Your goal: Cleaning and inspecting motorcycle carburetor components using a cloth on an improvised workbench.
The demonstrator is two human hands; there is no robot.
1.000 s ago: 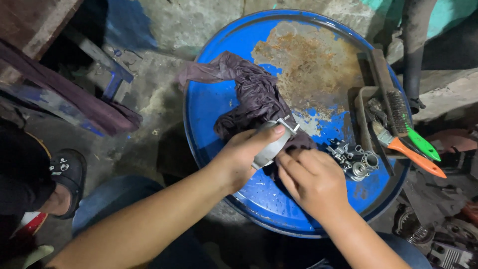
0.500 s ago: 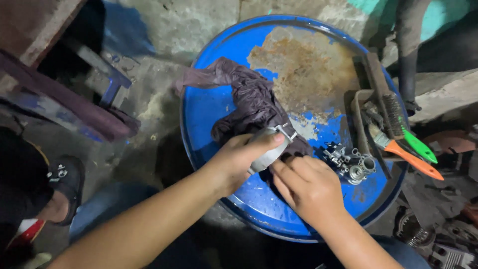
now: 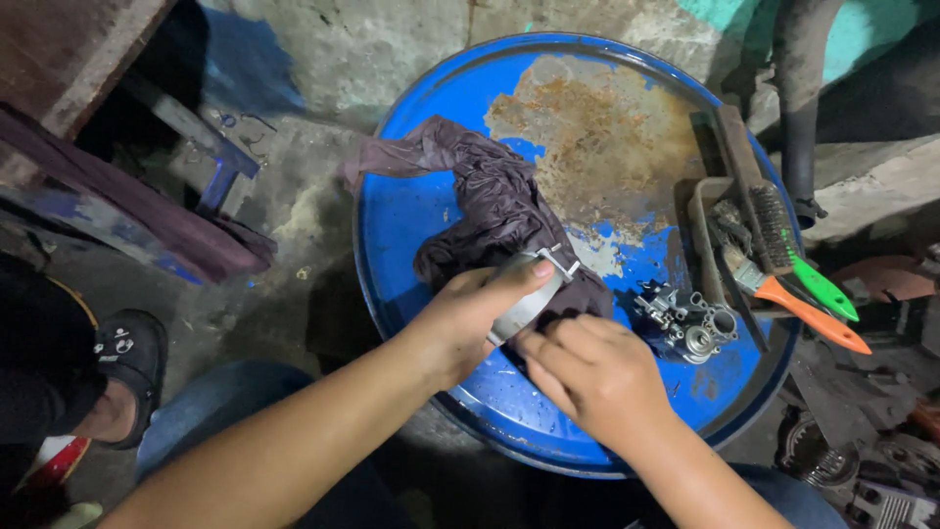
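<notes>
My left hand (image 3: 468, 315) grips a curved silver metal clamp band (image 3: 532, 291) over the near part of a blue drum lid (image 3: 411, 225). My right hand (image 3: 587, 377) is closed on the end of a dark purple rag (image 3: 490, 201) and presses it against the band's lower end. The rag trails away across the lid toward its far left. A small grey metal carburettor (image 3: 688, 323) stands on the lid just right of my right hand.
The lid has a large rusty patch (image 3: 597, 127). At its right edge lie a wire brush (image 3: 759, 196) and tools with an orange handle (image 3: 811, 313) and a green handle (image 3: 824, 289). A sandalled foot (image 3: 122, 377) is at the left. Metal parts (image 3: 852, 460) lie bottom right.
Both hands stay together on the band and rag; the view has shifted slightly and the right hand's fingers have moved a little along the band.
</notes>
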